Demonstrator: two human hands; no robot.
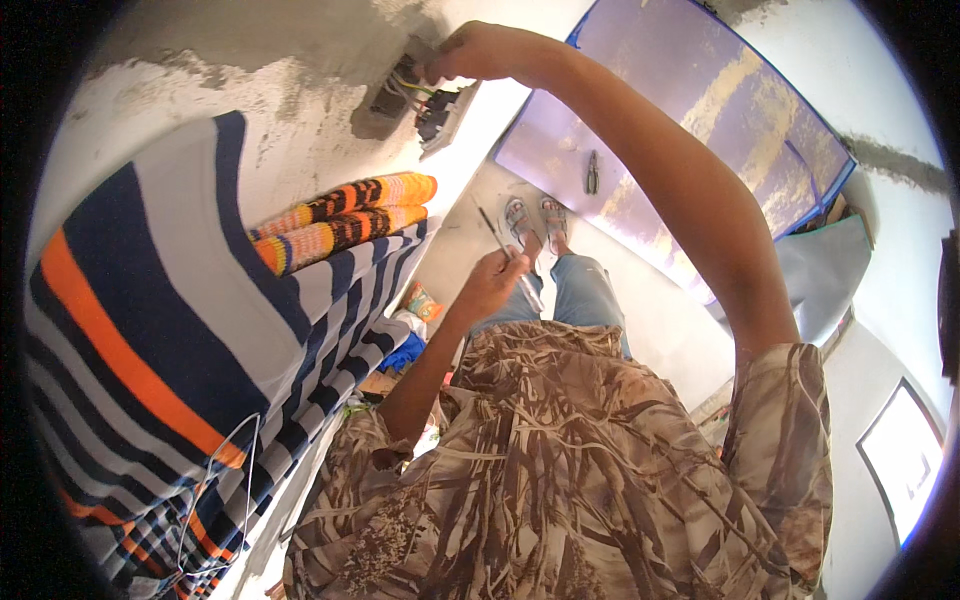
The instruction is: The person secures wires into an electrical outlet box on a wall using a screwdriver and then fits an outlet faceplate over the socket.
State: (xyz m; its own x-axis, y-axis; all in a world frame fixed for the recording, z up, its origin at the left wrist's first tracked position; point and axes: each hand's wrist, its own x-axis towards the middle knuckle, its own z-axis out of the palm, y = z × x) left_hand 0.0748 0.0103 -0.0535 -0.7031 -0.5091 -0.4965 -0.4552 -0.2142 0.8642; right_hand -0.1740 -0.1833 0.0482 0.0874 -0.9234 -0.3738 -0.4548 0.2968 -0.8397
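My right hand reaches across to a recessed wall box in the rough plaster wall, and its fingertips pinch the coloured wires coming out of it. A white socket plate hangs loose on those wires, just below the hand. My left hand is lower, in front of my body, closed around a thin screwdriver that points up and to the left. The two hands are well apart.
A striped blue, grey and orange cloth hangs at left with a wire hanger. Below are my sandalled feet, a purple blue-edged mat with pliers on it, and small coloured items on the floor.
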